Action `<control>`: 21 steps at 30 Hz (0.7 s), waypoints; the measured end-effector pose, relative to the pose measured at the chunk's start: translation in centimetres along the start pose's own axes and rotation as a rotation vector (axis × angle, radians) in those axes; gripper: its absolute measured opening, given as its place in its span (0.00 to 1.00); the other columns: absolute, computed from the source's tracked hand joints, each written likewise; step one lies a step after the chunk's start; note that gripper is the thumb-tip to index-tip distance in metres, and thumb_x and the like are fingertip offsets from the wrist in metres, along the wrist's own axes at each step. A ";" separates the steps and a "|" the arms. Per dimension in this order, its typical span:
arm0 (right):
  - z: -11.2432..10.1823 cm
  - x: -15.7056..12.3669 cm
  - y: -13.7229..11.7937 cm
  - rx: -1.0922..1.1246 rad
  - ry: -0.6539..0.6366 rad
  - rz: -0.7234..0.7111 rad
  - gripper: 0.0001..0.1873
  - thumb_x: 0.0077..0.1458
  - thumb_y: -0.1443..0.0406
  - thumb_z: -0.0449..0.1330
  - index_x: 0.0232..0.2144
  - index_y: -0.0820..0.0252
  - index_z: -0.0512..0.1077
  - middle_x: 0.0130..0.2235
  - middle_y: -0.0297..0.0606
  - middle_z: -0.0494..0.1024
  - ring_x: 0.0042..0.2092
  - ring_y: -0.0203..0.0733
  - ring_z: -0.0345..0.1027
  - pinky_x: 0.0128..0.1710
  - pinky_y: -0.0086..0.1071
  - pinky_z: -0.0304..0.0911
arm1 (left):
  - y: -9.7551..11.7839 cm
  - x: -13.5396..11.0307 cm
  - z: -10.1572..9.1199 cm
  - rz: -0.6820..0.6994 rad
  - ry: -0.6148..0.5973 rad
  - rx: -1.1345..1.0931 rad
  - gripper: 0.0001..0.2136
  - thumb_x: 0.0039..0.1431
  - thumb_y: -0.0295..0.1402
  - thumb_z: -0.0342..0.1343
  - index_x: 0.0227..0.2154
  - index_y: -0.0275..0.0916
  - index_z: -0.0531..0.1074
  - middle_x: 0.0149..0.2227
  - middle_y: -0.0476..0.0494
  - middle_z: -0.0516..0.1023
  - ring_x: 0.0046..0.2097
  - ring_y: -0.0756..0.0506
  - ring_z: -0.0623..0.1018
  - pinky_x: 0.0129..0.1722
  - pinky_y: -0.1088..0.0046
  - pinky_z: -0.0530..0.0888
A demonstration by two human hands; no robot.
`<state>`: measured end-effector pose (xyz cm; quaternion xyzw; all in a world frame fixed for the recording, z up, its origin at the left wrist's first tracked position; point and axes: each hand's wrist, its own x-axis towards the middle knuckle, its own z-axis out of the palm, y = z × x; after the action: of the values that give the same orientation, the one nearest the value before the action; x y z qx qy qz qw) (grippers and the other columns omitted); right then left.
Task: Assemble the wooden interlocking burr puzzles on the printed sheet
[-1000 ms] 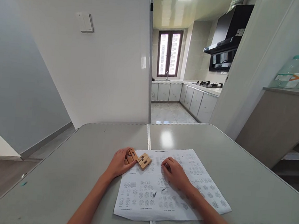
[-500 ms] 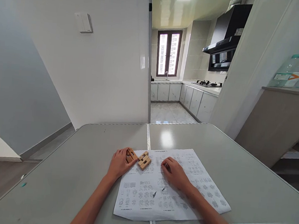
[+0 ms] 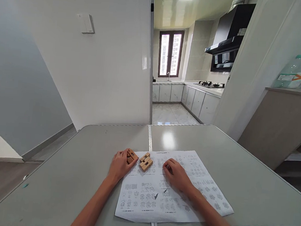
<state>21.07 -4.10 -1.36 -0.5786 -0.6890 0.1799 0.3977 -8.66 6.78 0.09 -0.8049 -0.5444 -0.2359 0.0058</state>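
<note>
My left hand [image 3: 119, 163] rests at the paper's upper left edge, its fingers and thumb closed around reddish-brown notched wooden blocks [image 3: 132, 157]. Part of those blocks is hidden under the fingers. Just right of them, a small cluster of lighter notched wooden blocks [image 3: 146, 162] lies on the paper, apart from both hands. On the other side of the cluster my right hand [image 3: 175, 173] lies on the printed sheet [image 3: 150, 179] with its fingers curled in. Whatever may be inside those fingers is hidden. Rows of small line drawings cover the sheet.
The grey folding table [image 3: 81, 184] has a metal seam [image 3: 149, 137] down its middle and a metal rim. A small teal scrap [image 3: 25, 185] lies near its left edge. Plastic bottles [image 3: 291, 72] stand on a cabinet at the right, and a kitchen opens beyond the table.
The reddish-brown blocks under my left hand sit slightly farther left, with a clearer gap to the lighter cluster. My right hand keeps its place; the view has shifted very slightly.
</note>
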 end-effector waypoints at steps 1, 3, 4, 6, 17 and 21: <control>0.0 0.0 0.0 0.000 0.001 0.000 0.12 0.67 0.62 0.53 0.35 0.55 0.75 0.41 0.40 0.78 0.38 0.45 0.72 0.39 0.37 0.68 | 0.0 0.0 0.0 -0.010 0.003 0.001 0.33 0.63 0.58 0.53 0.61 0.39 0.66 0.53 0.32 0.79 0.57 0.31 0.74 0.56 0.53 0.71; 0.1 0.0 0.1 0.001 -0.003 0.000 0.12 0.67 0.62 0.52 0.35 0.55 0.74 0.41 0.40 0.78 0.38 0.45 0.72 0.39 0.38 0.69 | 0.0 0.0 0.0 -0.022 0.009 -0.009 0.34 0.64 0.58 0.53 0.62 0.37 0.66 0.52 0.31 0.79 0.58 0.31 0.74 0.57 0.52 0.70; 0.1 0.0 0.1 0.001 -0.006 0.000 0.12 0.67 0.62 0.52 0.35 0.55 0.74 0.41 0.40 0.78 0.38 0.45 0.72 0.39 0.38 0.69 | 0.0 0.0 0.0 -0.025 0.014 -0.018 0.34 0.64 0.58 0.53 0.62 0.36 0.66 0.52 0.31 0.79 0.58 0.31 0.74 0.57 0.51 0.70; 0.1 0.1 0.1 0.002 -0.010 0.002 0.12 0.67 0.62 0.52 0.35 0.55 0.74 0.41 0.40 0.78 0.39 0.45 0.72 0.40 0.39 0.69 | 0.0 0.1 -0.1 -0.030 0.025 -0.042 0.34 0.62 0.58 0.54 0.61 0.37 0.67 0.51 0.31 0.79 0.57 0.31 0.74 0.56 0.51 0.70; 0.0 0.1 -0.1 0.006 -0.022 0.019 0.12 0.66 0.62 0.52 0.35 0.55 0.74 0.42 0.42 0.78 0.39 0.47 0.72 0.41 0.40 0.69 | 0.0 0.0 -0.1 0.019 0.034 -0.081 0.35 0.61 0.58 0.57 0.63 0.40 0.65 0.53 0.33 0.77 0.58 0.31 0.73 0.57 0.50 0.70; 0.0 0.1 0.0 0.009 -0.022 0.020 0.13 0.66 0.61 0.52 0.35 0.54 0.74 0.42 0.42 0.78 0.39 0.47 0.72 0.41 0.40 0.69 | 0.4 0.0 -0.8 0.032 0.068 -0.113 0.34 0.61 0.57 0.57 0.63 0.41 0.65 0.53 0.33 0.76 0.58 0.31 0.72 0.57 0.49 0.71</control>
<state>21.10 -4.03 -1.29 -0.5816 -0.6866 0.1935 0.3910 -8.61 6.44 0.87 -0.8041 -0.5168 -0.2935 -0.0171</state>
